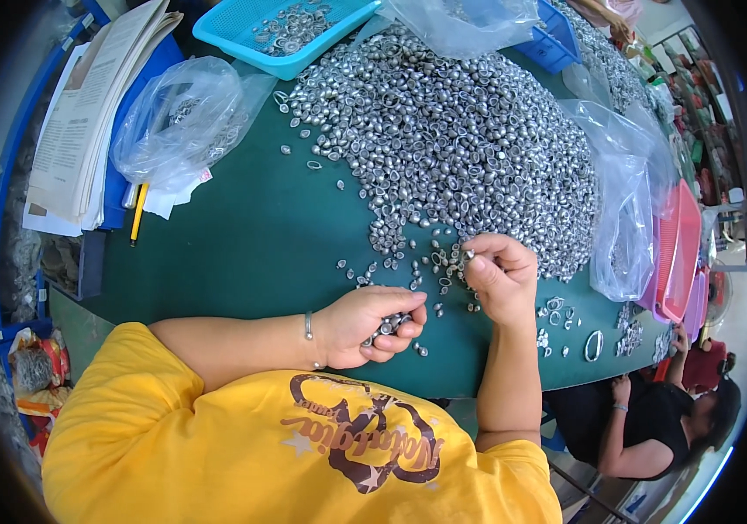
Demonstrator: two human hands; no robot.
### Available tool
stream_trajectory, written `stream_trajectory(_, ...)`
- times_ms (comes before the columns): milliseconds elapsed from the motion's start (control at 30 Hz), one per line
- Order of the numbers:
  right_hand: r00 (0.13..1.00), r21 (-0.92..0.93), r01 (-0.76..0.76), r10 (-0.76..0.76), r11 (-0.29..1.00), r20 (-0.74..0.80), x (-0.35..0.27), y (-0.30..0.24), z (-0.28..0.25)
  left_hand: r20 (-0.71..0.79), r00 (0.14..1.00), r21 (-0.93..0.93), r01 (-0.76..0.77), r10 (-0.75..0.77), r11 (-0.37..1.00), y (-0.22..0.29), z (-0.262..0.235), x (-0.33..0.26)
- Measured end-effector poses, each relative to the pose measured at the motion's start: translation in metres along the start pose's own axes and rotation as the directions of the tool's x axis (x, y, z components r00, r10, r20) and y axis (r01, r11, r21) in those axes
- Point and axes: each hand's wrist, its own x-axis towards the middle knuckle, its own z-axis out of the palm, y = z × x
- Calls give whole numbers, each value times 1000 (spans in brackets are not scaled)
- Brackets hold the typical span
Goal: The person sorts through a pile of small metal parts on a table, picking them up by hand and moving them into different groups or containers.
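Note:
A big heap of small silver metal rings [452,140] covers the far half of a dark green table [242,244]. My left hand [371,325] rests near the table's front edge, fingers curled around a handful of these metal rings. My right hand [500,275] is just to its right, at the heap's near fringe, pinching one small ring [468,255] between thumb and fingertips. Loose rings [391,266] lie scattered around both hands.
A light blue basket [242,39] with rings stands at the back, clear plastic bags [181,118] at left and right [622,218]. Stacked papers [94,113] and a pencil [137,214] lie left. Pink trays [679,253] sit right. Another person [653,419] sits at lower right.

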Motion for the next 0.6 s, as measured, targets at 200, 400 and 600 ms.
stream_trajectory(200,972,500,-219,231,838,39,13,-11,1,7,1000,15,-11,11,1000,-1,-2,1)
stream_trajectory(400,991,-892,60,-133,447,0,29,5,34,14,1000,-2,-4,4,1000,-2,-3,2)
stream_trajectory(600,984,-788,172,-134,591,115,31,0,26,2,1000,-8,-1,1,1000,-1,-2,0)
